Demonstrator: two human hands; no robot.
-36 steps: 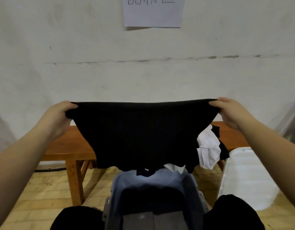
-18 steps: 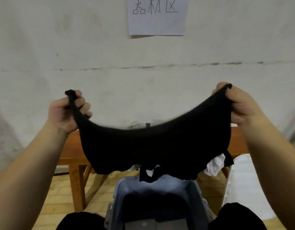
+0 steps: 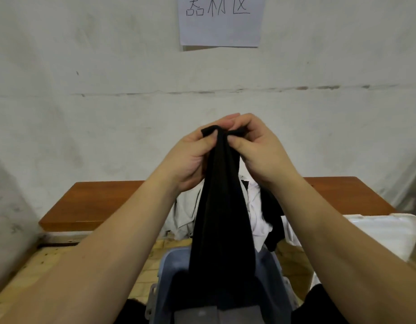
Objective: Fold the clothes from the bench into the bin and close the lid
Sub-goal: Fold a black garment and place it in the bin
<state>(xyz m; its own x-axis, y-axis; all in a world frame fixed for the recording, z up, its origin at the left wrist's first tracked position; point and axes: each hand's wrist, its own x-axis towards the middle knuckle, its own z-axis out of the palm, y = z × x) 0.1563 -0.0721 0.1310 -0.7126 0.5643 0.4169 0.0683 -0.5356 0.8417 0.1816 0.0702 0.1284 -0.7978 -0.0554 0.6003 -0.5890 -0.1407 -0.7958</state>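
Note:
A black garment (image 3: 222,206) hangs folded in half lengthwise in front of me, its lower end dangling over the open blue-grey bin (image 3: 163,265). My left hand (image 3: 193,157) and my right hand (image 3: 256,150) meet at its top and both pinch the two upper corners together. Behind it, a pile of white and black clothes (image 3: 258,216) lies on the brown wooden bench (image 3: 97,202). Dark fabric lies inside the bin.
The bin's white lid (image 3: 384,235) leans at the right, beside the bench. A white wall with a paper sign (image 3: 221,19) stands right behind the bench. Tiled floor (image 3: 45,260) shows at the left; my knees flank the bin.
My hands have swung together from wide apart, bringing the garment's two top corners to meet. The spread-out cloth now hangs as a narrow doubled strip.

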